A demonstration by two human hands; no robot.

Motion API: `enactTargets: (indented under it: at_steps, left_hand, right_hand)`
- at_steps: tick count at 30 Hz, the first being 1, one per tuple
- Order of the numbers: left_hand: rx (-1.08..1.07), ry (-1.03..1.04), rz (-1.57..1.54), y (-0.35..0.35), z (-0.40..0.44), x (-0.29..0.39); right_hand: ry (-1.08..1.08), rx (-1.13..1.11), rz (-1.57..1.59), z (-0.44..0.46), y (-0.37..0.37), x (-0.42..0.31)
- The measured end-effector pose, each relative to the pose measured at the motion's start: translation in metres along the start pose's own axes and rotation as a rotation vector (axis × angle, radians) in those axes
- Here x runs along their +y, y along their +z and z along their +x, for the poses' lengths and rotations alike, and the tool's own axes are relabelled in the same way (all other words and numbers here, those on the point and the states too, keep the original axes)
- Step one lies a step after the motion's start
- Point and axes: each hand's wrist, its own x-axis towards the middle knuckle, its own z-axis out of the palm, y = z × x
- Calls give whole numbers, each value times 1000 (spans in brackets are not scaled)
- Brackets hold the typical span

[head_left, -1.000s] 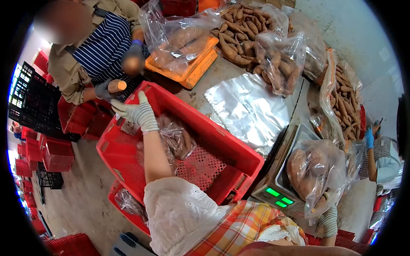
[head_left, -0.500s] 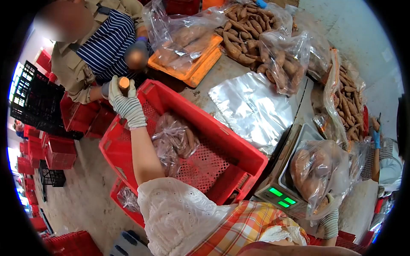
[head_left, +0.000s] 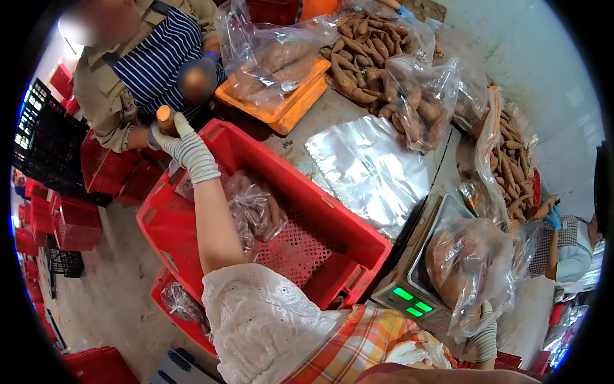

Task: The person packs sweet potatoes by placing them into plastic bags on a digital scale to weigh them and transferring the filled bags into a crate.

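My left hand (head_left: pixel 187 152), in a striped white glove, reaches across the red crate to the far left. It is closed round a sweet potato (head_left: pixel 166 120) whose cut orange end faces up, close beside a co-worker's grey-gloved hand. At lower right, my right hand (head_left: pixel 484 340), gloved alike, grips the edge of a clear plastic bag (head_left: pixel 470 269); the plastic partly covers its fingers. Large sweet potatoes fill this bag, which rests on a weighing scale (head_left: pixel 409 296) with lit green digits. Bagged sweet potatoes (head_left: pixel 256 208) lie inside the red crate (head_left: pixel 313 198).
Flat clear bags (head_left: pixel 374 169) lie beside the crate. Behind them are an orange scale (head_left: pixel 291 112) bearing a bag and a heap of sweet potatoes (head_left: pixel 364 48). A co-worker in a striped apron (head_left: pixel 163 61) stands at upper left; another person (head_left: pixel 569 246) works at far right.
My left hand has shifted slightly left with the sweet potato, which now tilts toward the co-worker. My right hand stays by the bag on the scale. The whole view has shifted a little.
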Motion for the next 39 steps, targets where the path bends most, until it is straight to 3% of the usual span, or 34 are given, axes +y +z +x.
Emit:
enactTargets:
  at_steps: [1,3,4,6,8,9,10,12,13,15,16,17,18,20,21,22,25,26,28,29,30,33,35,36,37,38,39]
  left_hand:
    - [70,-184,-46,6,-1,-6]
    - [81,-236,34,14,-9,0]
    - [93,-285,116,19,-16,4]
    - [36,-410,42,33,-25,-4]
    - [-193,-403,146,47,-20,-42]
    - [-205,-279,276,58,-25,-34]
    - [-217,-226,238,62,-25,-25]
    - [-253,-130,398,65,-18,-3]
    - [-184,64,509,79,-15,-33]
    - [-197,96,638,84,-13,-4]
    - [-211,126,772,85,-15,6]
    - [-185,283,773,84,-15,-8]
    - [-191,283,770,78,-10,-24]
    - [-414,505,719,58,2,-46]
    - [-454,481,814,50,-2,-27]
    - [-455,487,813,49,1,-30]
    - [-451,861,668,42,14,-41]
    - [-456,863,673,43,13,-35]
    - [-581,625,606,46,9,-22]
    - [-529,671,687,51,8,-21]
    - [-556,588,782,55,6,-18]
    - [-620,556,849,59,2,-13]
    - [-553,693,752,58,-1,-12]
    - [-558,702,743,55,-5,-2]
    - [-558,770,584,49,-12,17]
    - [-558,831,427,40,-21,36]
    - [-565,775,284,32,-35,57]
  right_hand:
    - [-10,58,-22,0,4,1]
    - [-21,116,-42,-1,9,2]
    - [-103,115,-326,-1,11,3]
    - [-185,114,-608,-2,11,4]
    - [-137,115,-322,-2,7,4]
    - [-122,117,-227,-2,2,6]
    - [-179,150,-605,-3,-7,7]
    - [-236,188,-985,0,-29,16]
    - [-171,168,-560,6,-40,23]
    - [-107,143,-130,23,-70,50]
    - [-242,280,-417,33,-90,68]
    - [-311,345,-561,32,-94,70]
    - [-372,422,-706,30,-97,72]
    - [-432,340,-1114,14,-61,47]
    - [-456,310,-1245,11,-49,40]
    - [-445,314,-1218,11,-45,39]
    - [-416,319,-1176,10,-45,41]
    - [-398,313,-1151,11,-35,36]
    - [-366,293,-1114,9,-15,25]
    - [-358,286,-1097,10,-7,20]
    - [-353,280,-1079,9,-2,18]
    - [-336,261,-1045,4,9,13]
    - [-330,250,-1038,-1,19,9]
    - [-297,244,-931,-4,24,6]
    - [-214,230,-607,-7,29,4]
    - [-28,241,91,1,11,13]
    - [-19,246,95,4,-3,19]
